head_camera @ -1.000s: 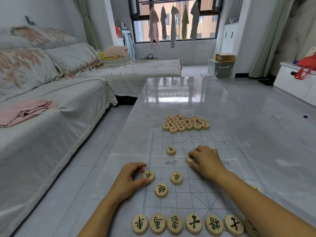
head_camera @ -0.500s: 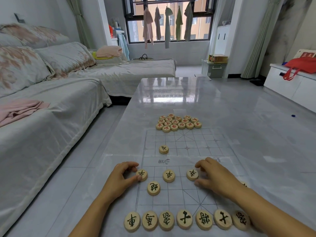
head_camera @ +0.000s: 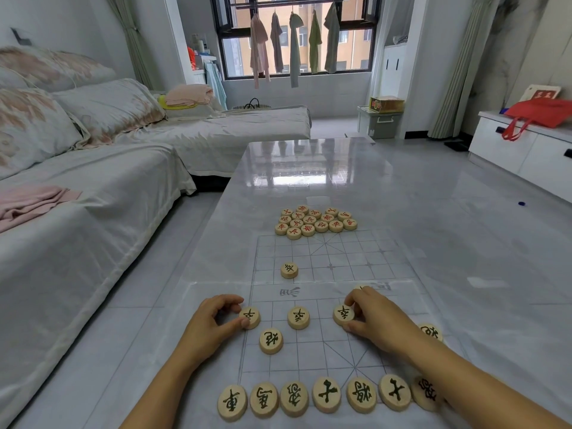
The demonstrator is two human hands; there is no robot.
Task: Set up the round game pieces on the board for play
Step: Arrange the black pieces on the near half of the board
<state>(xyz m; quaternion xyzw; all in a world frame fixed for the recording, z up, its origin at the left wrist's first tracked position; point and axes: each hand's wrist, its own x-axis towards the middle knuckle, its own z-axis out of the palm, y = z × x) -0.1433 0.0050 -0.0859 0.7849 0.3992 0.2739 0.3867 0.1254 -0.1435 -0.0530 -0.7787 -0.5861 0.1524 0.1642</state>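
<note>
The right hand (head_camera: 376,317) has just slid a soldier piece (head_camera: 343,315) back from mid-board into the pawn row, fingers pinching it; the left hand (head_camera: 213,320) grips its own pawn (head_camera: 250,317) at 9 o'clock. 3 pawns now line up, while 1 stray (head_camera: 289,270) waits at 12 o'clock on the board (head_camera: 322,351).
</note>
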